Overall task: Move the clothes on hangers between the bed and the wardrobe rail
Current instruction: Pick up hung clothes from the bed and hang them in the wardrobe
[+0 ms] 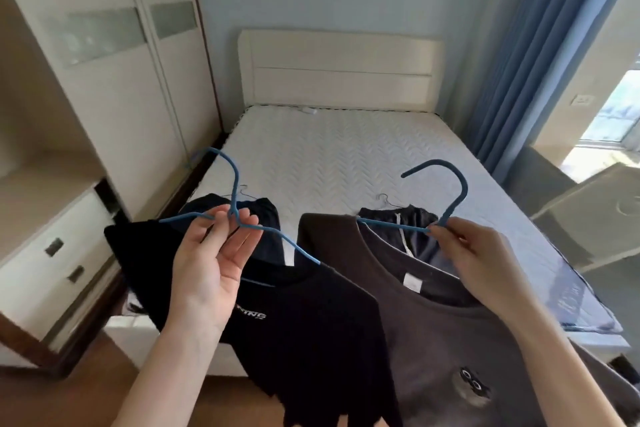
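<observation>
Head view: left hand [214, 263] pinches the neck of a thin blue hanger [235, 198] carrying a black shirt [304, 322]. Right hand [481, 260] grips another curved blue hanger [450, 198] holding a soft brown shirt [433, 333]. Both hang above the quilted white bed [339, 156], where two dark garments lie on wire hangers.

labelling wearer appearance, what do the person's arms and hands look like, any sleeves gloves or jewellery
Both forearms are bare as far as the frame shows, with no sleeves in view. The left hand and right hand wear no gloves, and no rings, watch or bracelets are visible.
</observation>
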